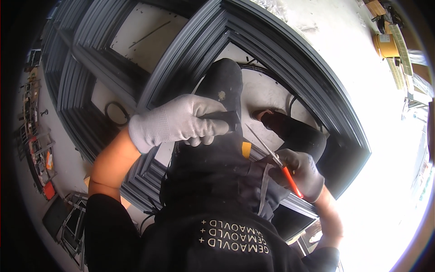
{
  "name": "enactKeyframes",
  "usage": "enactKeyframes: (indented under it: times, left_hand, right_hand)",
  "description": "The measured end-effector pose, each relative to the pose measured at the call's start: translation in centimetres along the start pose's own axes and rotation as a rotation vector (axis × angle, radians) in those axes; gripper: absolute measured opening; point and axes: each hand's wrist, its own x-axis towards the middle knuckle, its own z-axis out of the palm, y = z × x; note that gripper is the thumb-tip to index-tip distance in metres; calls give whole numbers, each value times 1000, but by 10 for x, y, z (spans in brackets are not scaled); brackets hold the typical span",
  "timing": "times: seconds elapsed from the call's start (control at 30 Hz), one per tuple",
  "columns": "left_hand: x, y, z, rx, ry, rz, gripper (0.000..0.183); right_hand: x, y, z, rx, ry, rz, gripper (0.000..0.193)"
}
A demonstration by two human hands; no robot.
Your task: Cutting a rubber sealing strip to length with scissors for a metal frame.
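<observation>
My left hand (186,120), in a grey knit glove, is closed with thumb and fingers pinching a small black piece (233,121), which looks like a short strip of rubber or plastic. My right hand (302,174), gloved too, is wrapped around red-handled scissors (286,171). Their slim metal blades point up and to the left toward the black piece, a short distance from it. Both hands are over my lap and dark trousers, inside the opening of a large dark grey profiled frame (290,41). The fingers on the far side of the scissors are partly hidden.
More dark grey frames (102,75) lie stacked at the left. A black coiled cord (117,113) rests on the floor inside one opening. Tools and a red box (49,190) line the far left. At the upper right stands a yellow bucket (384,46) beside boards.
</observation>
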Motion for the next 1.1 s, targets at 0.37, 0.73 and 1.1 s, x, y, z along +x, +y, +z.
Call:
enactKeyframes:
  times: [0.37, 0.73, 1.1]
  left_hand:
    - [12, -16, 32, 347, 424, 440, 26]
    - [22, -23, 39, 296, 500, 570, 22]
    - [18, -16, 36, 216, 361, 508, 23]
  right_hand:
    - [8, 8, 47, 337, 161, 73, 21]
    - [16, 0, 36, 188, 195, 89, 20]
    - [19, 3, 32, 127, 233, 24, 20]
